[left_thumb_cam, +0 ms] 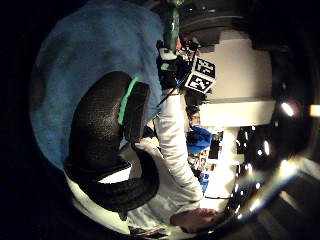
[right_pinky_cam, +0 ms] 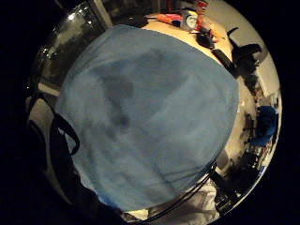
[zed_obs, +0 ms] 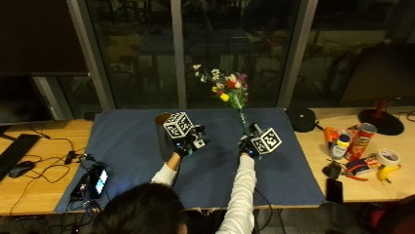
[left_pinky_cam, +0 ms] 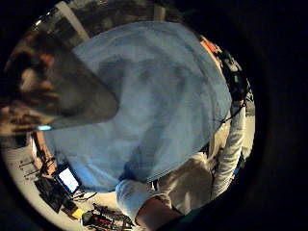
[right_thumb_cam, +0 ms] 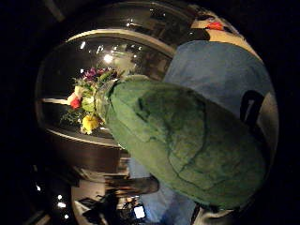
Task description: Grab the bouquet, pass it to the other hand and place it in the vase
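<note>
The bouquet (zed_obs: 228,91), with yellow, red, white and purple flowers, stands upright over the far middle of the blue cloth (zed_obs: 129,146). My right hand (zed_obs: 252,145) grips the bottom of its green stem. In the right thumb side palm view the green wrap (right_thumb_cam: 187,140) fills the picture, with the flowers (right_thumb_cam: 86,105) at its far end. The dark vase (zed_obs: 163,135) stands on the cloth just left of my left hand (zed_obs: 185,144). It shows close by in the left little finger side view as a grey vase (left_pinky_cam: 72,91). The left fingers (left_thumb_cam: 105,130) curl loosely and hold nothing.
A phone (zed_obs: 97,180) lies at the cloth's left front corner, with cables, a mouse (zed_obs: 21,168) and a keyboard (zed_obs: 13,148) further left. Right of the cloth are a red can (zed_obs: 360,141), a tape roll (zed_obs: 389,156), a banana (zed_obs: 387,173) and small tools. Windows stand behind.
</note>
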The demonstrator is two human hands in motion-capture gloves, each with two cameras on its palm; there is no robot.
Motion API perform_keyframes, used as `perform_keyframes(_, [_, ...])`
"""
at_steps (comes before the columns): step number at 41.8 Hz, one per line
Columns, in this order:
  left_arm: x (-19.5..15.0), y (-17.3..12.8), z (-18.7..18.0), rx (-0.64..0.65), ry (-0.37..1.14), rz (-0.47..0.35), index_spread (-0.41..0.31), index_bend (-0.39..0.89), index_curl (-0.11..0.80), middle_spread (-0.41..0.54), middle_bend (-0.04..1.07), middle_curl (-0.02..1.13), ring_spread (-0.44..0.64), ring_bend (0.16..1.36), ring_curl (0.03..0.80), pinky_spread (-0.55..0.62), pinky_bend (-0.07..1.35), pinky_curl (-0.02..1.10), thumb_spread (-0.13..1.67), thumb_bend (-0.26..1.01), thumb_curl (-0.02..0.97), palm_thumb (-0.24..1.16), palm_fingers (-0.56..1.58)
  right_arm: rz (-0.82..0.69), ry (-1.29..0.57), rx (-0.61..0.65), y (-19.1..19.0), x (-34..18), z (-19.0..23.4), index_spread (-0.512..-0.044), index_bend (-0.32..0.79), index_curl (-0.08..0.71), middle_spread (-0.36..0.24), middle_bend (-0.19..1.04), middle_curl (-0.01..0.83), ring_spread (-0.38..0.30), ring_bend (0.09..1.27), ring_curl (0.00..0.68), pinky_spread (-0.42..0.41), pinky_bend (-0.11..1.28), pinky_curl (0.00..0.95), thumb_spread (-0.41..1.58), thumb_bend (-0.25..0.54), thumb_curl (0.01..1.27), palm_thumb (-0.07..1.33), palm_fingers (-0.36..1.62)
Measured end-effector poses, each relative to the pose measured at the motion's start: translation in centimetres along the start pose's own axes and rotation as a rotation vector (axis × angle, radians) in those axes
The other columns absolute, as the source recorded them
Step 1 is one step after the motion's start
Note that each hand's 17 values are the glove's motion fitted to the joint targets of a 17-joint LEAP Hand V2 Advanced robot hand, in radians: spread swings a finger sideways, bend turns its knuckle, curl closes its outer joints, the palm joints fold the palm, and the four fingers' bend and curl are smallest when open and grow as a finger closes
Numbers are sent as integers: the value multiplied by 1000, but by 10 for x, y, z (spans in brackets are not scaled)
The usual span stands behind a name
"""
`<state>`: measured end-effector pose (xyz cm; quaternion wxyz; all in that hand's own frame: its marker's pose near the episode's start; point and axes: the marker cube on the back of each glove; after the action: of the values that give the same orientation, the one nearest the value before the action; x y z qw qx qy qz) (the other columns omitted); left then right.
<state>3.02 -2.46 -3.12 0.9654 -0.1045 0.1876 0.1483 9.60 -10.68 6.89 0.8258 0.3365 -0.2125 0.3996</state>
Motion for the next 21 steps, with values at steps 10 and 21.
perform_keyframes(10, [19, -33, -11, 21, 301, 122, 129, 46, 274, 251, 193, 350, 360, 516, 300, 380, 313, 374, 1189, -33, 286, 223, 223, -19, -275, -329, 12, -52, -50, -208, 530, 564, -158, 827, 608, -185, 986, 544, -207, 780, 523, 782, -13, 530, 996, 1407])
perform_keyframes(21, [80, -45, -53, -84, 691, 14, 178, 74, 211, 302, 208, 353, 371, 596, 314, 368, 404, 389, 1046, -29, 302, 229, 160, -201, -649, -340, 6, -96, -43, -207, 498, 576, -151, 834, 603, -183, 1005, 550, -198, 798, 540, 660, -25, 592, 1007, 1384])
